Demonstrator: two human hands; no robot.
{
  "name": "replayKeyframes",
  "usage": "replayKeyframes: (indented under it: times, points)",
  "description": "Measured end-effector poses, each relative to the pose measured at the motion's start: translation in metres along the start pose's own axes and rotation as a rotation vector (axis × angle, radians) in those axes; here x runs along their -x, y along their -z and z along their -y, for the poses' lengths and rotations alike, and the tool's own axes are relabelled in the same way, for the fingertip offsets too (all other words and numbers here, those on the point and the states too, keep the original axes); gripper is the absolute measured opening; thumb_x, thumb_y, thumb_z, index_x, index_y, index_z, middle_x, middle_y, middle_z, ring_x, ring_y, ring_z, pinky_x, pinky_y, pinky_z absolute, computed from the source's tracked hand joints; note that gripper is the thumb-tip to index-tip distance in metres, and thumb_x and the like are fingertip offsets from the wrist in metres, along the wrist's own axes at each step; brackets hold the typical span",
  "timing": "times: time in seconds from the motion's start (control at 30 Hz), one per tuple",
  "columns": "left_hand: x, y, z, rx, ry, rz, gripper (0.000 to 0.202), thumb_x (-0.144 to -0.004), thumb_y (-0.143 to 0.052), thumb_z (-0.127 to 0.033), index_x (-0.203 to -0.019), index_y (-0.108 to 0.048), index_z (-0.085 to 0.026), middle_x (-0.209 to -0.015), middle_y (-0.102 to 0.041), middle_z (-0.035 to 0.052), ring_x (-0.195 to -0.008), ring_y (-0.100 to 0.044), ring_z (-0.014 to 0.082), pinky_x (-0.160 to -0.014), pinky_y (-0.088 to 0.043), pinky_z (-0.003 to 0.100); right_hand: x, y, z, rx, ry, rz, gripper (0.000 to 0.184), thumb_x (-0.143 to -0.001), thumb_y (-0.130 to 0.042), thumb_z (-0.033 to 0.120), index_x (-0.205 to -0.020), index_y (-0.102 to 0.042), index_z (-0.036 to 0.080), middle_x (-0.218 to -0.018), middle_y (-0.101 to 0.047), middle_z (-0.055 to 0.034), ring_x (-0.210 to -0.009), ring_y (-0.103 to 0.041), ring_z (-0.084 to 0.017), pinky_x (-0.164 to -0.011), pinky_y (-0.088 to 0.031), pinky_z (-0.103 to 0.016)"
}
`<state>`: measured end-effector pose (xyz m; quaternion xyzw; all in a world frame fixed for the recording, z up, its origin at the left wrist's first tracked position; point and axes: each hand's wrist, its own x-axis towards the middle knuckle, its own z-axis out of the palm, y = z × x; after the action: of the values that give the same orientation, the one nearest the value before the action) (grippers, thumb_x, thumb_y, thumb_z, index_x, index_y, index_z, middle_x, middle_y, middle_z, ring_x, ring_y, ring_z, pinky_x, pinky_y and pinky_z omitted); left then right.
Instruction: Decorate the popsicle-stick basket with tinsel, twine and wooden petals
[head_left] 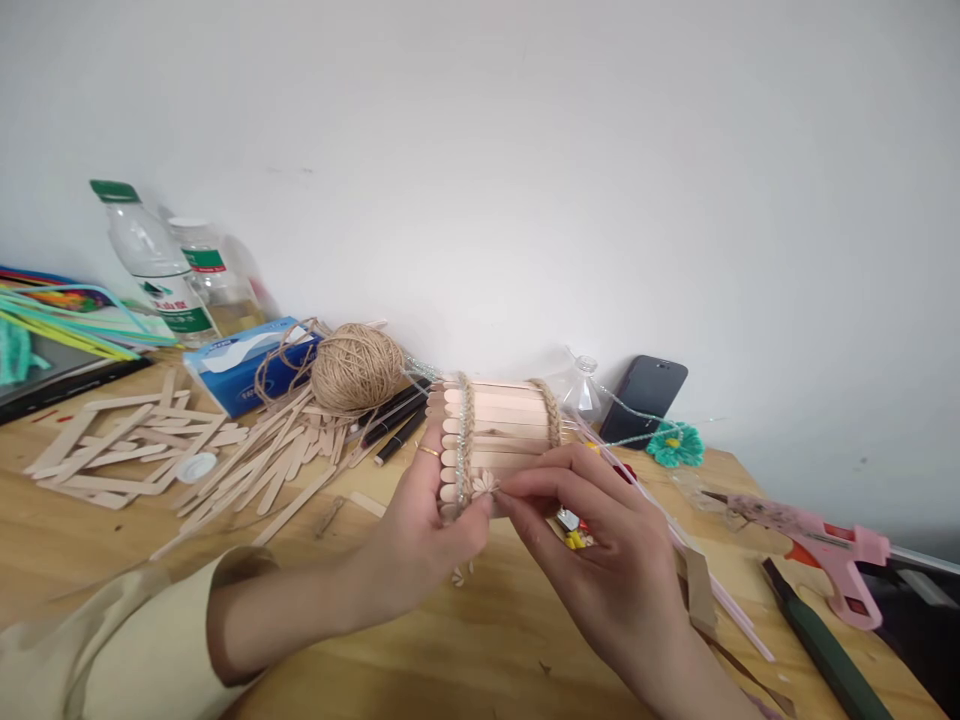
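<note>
Two bare hands at work over the wooden table (420,660), and all the action is out in front of the body! The left hand (431,525) has its fingers wrapped round the near-left end of a craft-stick cylinder (506,412), gripping it on its side, above the middle of the table. Braided twine rings each end, and the left band (466,435) has a silvery strand glinting along it. Now the right hand (611,535): thumb and forefinger pinched together on the edge of a small pale flower (484,483), right against that left band, with the left thumb just beside it. Off toward the table's back edge, left of the cylinder, sits a ball of twine (358,367), next to a blue tissue pack (259,370), with loose craft sticks (277,455) fanned out in front and a white bottle cap (197,467) among them. Two plastic bottles stand by the wall (480,180), the green-capped bottle (154,265) leaning in view. Swing over to the right: a dark phone (643,400) propped at the back edge, a turquoise fuzzy flower (675,444) near the back right corner, and along the right edge a pink glue gun (825,540) above a dark green-handled tool (821,640).
</note>
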<state>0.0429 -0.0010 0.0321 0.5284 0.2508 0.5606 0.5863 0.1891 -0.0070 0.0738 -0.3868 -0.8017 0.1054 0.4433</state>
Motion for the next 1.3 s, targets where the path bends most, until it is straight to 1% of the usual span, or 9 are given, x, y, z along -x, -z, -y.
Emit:
replayKeyframes:
  times: [0.1,0.2,0.37,0.53,0.63,0.93,1.03,1.13,1.3]
  points:
    - [-0.0005,-0.0014,-0.0006,-0.022,0.002,-0.026,0.069,-0.086,-0.053,-0.015,-0.141,-0.015,-0.033,-0.131,-0.054,0.0020,-0.117,-0.052,0.0123,-0.098,-0.042,0.022,-0.0002,-0.0002,0.0009,-0.002,0.003,0.001,0.010,-0.080,-0.058,0.011,-0.076,-0.063,0.018,-0.073,-0.058,-0.0010,-0.065,-0.056,-0.011,-0.059,-0.048,-0.025]
    - [-0.0013,-0.0037,-0.0026,-0.058,0.004,-0.062,0.065,-0.084,-0.054,-0.013,-0.139,-0.023,-0.033,-0.125,-0.059,0.0009,-0.111,-0.056,0.0107,-0.093,-0.045,0.019,0.0005,-0.0016,0.0002,0.000,0.003,-0.003,0.009,-0.080,-0.059,0.010,-0.077,-0.063,0.018,-0.073,-0.058,-0.0011,-0.065,-0.056,-0.011,-0.058,-0.047,-0.025]
    - [-0.0033,-0.0068,-0.0055,-0.101,0.020,-0.106,0.066,-0.082,-0.053,-0.009,-0.138,-0.025,-0.028,-0.120,-0.062,0.0019,-0.103,-0.061,0.0100,-0.085,-0.048,0.016,0.0008,-0.0017,-0.0021,0.001,0.013,0.002,0.009,-0.080,-0.059,0.011,-0.079,-0.064,0.018,-0.075,-0.059,-0.0016,-0.067,-0.056,-0.012,-0.060,-0.048,-0.025]
    - [-0.0032,-0.0053,-0.0043,-0.154,-0.004,-0.139,0.068,-0.082,-0.053,-0.011,-0.140,-0.022,-0.028,-0.127,-0.057,0.0024,-0.111,-0.056,0.0123,-0.093,-0.045,0.019,-0.0021,0.0047,-0.0019,-0.026,0.061,0.024,0.011,-0.079,-0.060,0.008,-0.086,-0.064,0.017,-0.077,-0.059,-0.0019,-0.070,-0.055,-0.011,-0.061,-0.047,-0.023]
    - [-0.0016,-0.0047,-0.0039,-0.151,0.004,-0.152,0.071,-0.082,-0.055,-0.014,-0.141,-0.019,-0.027,-0.132,-0.053,0.0034,-0.116,-0.053,0.0143,-0.096,-0.043,0.022,-0.0032,0.0064,-0.0010,-0.014,0.065,0.002,0.010,-0.079,-0.059,0.007,-0.082,-0.063,0.015,-0.075,-0.057,-0.0020,-0.065,-0.053,-0.009,-0.056,-0.046,-0.021]
    - [0.0004,-0.0062,-0.0074,-0.044,-0.004,-0.077,0.076,-0.084,-0.053,-0.016,-0.143,-0.008,-0.026,-0.133,-0.052,0.0061,-0.117,-0.053,0.0158,-0.098,-0.043,0.026,-0.0030,0.0031,0.0025,0.014,0.081,-0.010,0.010,-0.079,-0.058,0.007,-0.077,-0.063,0.015,-0.071,-0.055,-0.0014,-0.064,-0.052,-0.011,-0.055,-0.044,-0.023]
    - [0.0005,-0.0068,-0.0071,-0.042,-0.021,-0.060,0.075,-0.083,-0.053,-0.015,-0.143,-0.009,-0.026,-0.131,-0.054,0.0067,-0.115,-0.054,0.0156,-0.097,-0.043,0.025,-0.0031,0.0034,0.0030,0.019,0.080,-0.019,0.011,-0.079,-0.057,0.007,-0.075,-0.062,0.017,-0.069,-0.055,-0.0004,-0.064,-0.052,-0.011,-0.055,-0.044,-0.023]
    - [0.0008,-0.0076,-0.0064,-0.063,-0.027,-0.086,0.074,-0.082,-0.054,-0.015,-0.143,-0.012,-0.024,-0.128,-0.057,0.0077,-0.113,-0.056,0.0171,-0.096,-0.044,0.027,-0.0021,0.0024,0.0028,0.026,0.064,-0.014,0.011,-0.080,-0.057,0.009,-0.074,-0.062,0.017,-0.068,-0.055,-0.0002,-0.063,-0.052,-0.011,-0.055,-0.045,-0.024]
    - [0.0005,-0.0075,-0.0070,-0.118,0.018,-0.161,0.066,-0.080,-0.058,-0.019,-0.139,-0.027,-0.023,-0.122,-0.061,0.0078,-0.109,-0.059,0.0204,-0.093,-0.046,0.031,-0.0005,0.0027,0.0016,0.056,0.084,-0.011,0.010,-0.080,-0.058,0.009,-0.076,-0.062,0.017,-0.070,-0.056,-0.0018,-0.066,-0.053,-0.013,-0.056,-0.046,-0.027]
